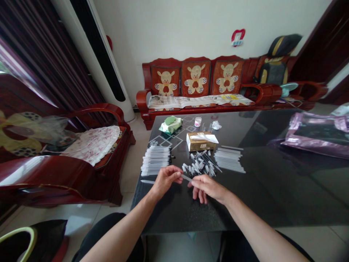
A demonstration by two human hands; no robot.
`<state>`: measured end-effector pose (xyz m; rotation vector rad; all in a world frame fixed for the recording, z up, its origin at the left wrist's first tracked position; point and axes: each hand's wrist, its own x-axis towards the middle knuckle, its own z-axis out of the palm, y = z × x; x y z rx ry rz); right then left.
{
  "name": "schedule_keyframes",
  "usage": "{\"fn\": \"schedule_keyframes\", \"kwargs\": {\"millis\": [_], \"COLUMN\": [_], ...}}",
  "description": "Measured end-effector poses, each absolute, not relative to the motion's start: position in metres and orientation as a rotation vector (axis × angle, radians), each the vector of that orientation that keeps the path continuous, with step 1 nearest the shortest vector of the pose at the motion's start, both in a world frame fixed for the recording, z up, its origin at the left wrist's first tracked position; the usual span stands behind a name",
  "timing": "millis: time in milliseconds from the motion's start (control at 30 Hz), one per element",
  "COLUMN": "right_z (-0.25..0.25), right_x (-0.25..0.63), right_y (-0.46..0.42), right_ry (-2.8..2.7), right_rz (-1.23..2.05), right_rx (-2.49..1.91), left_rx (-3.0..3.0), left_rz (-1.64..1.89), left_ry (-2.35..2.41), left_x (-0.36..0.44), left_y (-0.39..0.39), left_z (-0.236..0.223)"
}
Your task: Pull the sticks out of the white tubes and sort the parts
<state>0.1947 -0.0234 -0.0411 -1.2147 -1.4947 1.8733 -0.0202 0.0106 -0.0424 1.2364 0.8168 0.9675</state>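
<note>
Both of my hands meet over the near edge of a black table (272, 189). My left hand (165, 179) and my right hand (207, 187) pinch the two ends of one thin pale tube (186, 177) between them. Just beyond lies a loose heap of small dark and white parts (200, 165). A stacked bundle of white tubes (156, 160) sits to the left of it, and a fanned row of white tubes (229, 159) to the right. One more single tube (147, 181) lies by my left wrist.
A brown tissue box (201, 141), a green wipes pack (170, 124) and a small white cup (198, 121) stand further back. A purple plastic bag (319, 133) lies at the right. A red wooden sofa (199, 85) and an armchair (89, 156) flank the table.
</note>
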Motion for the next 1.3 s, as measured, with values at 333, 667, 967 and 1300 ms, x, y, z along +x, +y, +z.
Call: {"fn": "schedule_keyframes", "kwargs": {"millis": [333, 667, 967, 1300], "right_z": [-0.040, -0.032, -0.019, -0.021], "right_x": [0.191, 0.184, 0.197, 0.288], "right_y": [-0.025, -0.023, -0.029, 0.003], "right_ry": [-1.482, -1.672, -2.351, -1.921], "right_rz": [1.997, 1.728, 0.428, 0.084], "right_rx": [-1.138, -1.134, -1.447, -1.890], "left_rx": [1.799, 2.571, 2.226, 1.782], "left_rz": [0.731, 0.552, 0.682, 0.736], "left_ry": [0.896, 1.027, 1.146, 1.086], "left_x": [-0.018, -0.025, -0.038, -0.042], "left_y": [-0.001, 0.000, 0.018, 0.022], "left_z": [-0.032, -0.016, -0.025, -0.034]}}
